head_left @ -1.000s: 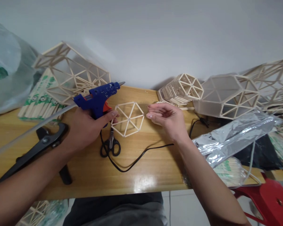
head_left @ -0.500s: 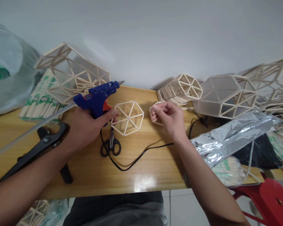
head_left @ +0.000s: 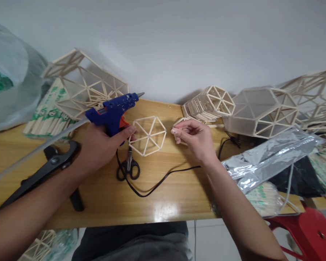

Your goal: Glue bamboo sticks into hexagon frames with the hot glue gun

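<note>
Blue plastic formed the body of the hot glue gun (head_left: 114, 110), which the left hand (head_left: 97, 145) gripped with its fingers wrapped around the handle; its metal nozzle pointed away toward the wall, and a long translucent glue stick (head_left: 38, 151) ran out of its rear. The same hand's thumb and a fingertip pinched the left corner of a spoked wooden hexagon (head_left: 149, 136), which was above the middle of the table (head_left: 168, 199), just beside the gun's orange trigger.

The right hand (head_left: 197, 139) had its thumb and forefinger pressed together, to the right of that hexagon and apart from it; whether something thin was caught between those tips was hard to tell; a second hexagonal frame (head_left: 178, 122) showed partly behind its fingers.

Black-handled scissors (head_left: 128, 170) lay below the held hexagon, with a black cable (head_left: 165, 177) crossing them; a large black cutter (head_left: 54, 159) lay partly under the left forearm, toward the table's left end; a small hexagonal stick basket (head_left: 220, 99) rested at the far edge, right of centre, with a larger translucent-walled one (head_left: 241, 112) beside it; a silver pouch (head_left: 266, 157) lay toward the near right corner.
</note>
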A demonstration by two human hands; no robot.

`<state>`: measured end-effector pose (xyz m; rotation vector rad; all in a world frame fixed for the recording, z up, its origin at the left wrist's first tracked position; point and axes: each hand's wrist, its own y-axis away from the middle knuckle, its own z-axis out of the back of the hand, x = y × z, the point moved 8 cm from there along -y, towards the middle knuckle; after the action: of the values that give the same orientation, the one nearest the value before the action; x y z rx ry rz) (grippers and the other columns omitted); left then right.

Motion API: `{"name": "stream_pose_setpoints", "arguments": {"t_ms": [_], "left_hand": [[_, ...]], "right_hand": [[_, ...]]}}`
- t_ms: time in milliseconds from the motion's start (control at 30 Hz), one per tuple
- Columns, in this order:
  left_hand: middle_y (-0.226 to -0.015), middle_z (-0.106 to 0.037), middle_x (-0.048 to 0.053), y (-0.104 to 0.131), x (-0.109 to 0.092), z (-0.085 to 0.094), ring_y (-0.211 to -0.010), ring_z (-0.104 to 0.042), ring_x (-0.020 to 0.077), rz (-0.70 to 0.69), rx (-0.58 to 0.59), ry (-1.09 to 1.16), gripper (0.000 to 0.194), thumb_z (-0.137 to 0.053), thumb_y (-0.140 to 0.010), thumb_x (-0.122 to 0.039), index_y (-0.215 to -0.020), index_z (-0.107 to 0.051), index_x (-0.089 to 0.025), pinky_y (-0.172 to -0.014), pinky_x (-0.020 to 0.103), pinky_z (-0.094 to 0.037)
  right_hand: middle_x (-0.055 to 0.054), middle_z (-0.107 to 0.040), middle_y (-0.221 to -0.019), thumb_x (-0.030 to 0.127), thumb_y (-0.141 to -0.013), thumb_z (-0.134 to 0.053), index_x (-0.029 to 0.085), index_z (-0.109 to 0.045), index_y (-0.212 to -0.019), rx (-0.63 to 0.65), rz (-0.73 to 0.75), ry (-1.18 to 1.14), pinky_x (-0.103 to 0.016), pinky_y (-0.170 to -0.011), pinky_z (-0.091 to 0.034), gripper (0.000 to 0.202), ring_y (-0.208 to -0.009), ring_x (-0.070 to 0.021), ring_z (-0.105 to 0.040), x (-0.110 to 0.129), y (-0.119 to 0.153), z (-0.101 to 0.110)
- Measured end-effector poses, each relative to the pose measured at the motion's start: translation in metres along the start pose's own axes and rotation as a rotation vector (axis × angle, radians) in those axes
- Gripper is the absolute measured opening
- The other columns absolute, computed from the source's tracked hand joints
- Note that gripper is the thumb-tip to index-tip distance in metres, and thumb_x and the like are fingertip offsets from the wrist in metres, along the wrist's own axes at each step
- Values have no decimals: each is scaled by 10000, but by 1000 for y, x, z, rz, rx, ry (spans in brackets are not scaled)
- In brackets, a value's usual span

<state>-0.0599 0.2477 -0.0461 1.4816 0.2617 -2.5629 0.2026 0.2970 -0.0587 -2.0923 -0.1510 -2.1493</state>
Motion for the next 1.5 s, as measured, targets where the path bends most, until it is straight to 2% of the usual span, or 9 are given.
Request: {"name": "stream_pose_setpoints", "arguments": {"t_ms": [333, 667, 767, 867, 933, 1067, 1233, 1300, 1500], "left_hand": [[-717, -793, -13, -1, 1, 1, -742, -729, 206, -29, -22, -43, 335, -718, -805, -553, -659, -783, -259, -730, 308, -561], [-728, -803, -8, -1, 1, -2, -747, -758, 214, -39, 34, 38, 317, -745, -811, -530, -672, -775, -247, -723, 317, -583], [-719, -799, -11, -1, 5, -6, -747, -758, 216, -42, 64, 33, 326, -754, -824, -538, -690, -782, -242, -753, 327, -579], [-732, -802, -15, 0, 8, -9, -773, -760, 219, -59, 99, 27, 325, -755, -843, -535, -700, -784, -245, -795, 338, -573], [-730, -799, -18, -1, 8, -10, -762, -752, 217, -80, 125, 20, 336, -746, -857, -539, -692, -778, -248, -788, 339, -567], [-742, -801, -16, -2, 8, -11, -764, -749, 219, -106, 137, 10, 342, -738, -871, -546, -708, -776, -248, -793, 349, -566], [-738, -795, -16, -1, 13, -15, -719, -754, 216, -86, 153, 91, 330, -766, -856, -561, -775, -762, -242, -741, 347, -597], [-766, -805, -23, 1, 15, -16, -721, -768, 216, -64, 153, 125, 311, -786, -849, -558, -852, -753, -248, -747, 348, -615], [-771, -798, -2, 1, 11, -16, -654, -748, 190, -69, 129, 171, 304, -687, -926, -541, -890, -707, -240, -705, 326, -626]], "right_hand": [[-51, -854, -995, 420, -635, -1039, 245, -838, -969, 63, -56, -114, -427, -981, -663, 427, -984, -240, -816, -13, 0, -3], [-16, -786, -727, 505, -752, -953, 227, -724, -942, -141, -11, 93, -345, -671, -646, 408, -655, -203, -760, -14, 1, 13], [-58, -830, -948, 435, -820, -907, 251, -762, -991, -151, 169, 299, -444, -886, -636, 290, -897, -257, -789, 0, 2, 13], [-65, -795, -1270, 382, -919, -809, 300, -800, -1016, -90, 387, 494, -566, -1186, -466, 128, -1355, -322, -652, 15, 8, 3], [-62, -814, -1213, 373, -988, -725, 307, -806, -1016, -80, 422, 530, -586, -1224, -415, 108, -1411, -323, -612, 18, 11, 0], [-74, -838, -1031, 459, -1066, -617, 270, -760, -1209, -68, 232, 334, -531, -1098, -534, 276, -1144, -289, -752, 7, 11, -3], [-44, -823, -1051, 476, -799, -929, 259, -760, -1130, 436, -156, -166, -399, -841, -645, 431, -920, -233, -789, -18, 21, -50], [-28, -819, -942, 446, -748, -966, 239, -775, -1040, 523, -256, -215, -371, -771, -643, 406, -811, -209, -780, -23, 26, -57], [-7, -780, -805, 438, -683, -1001, 205, -766, -932, 250, -268, -213, -310, -697, -598, 414, -707, -168, -741, -21, 10, -27]]}}
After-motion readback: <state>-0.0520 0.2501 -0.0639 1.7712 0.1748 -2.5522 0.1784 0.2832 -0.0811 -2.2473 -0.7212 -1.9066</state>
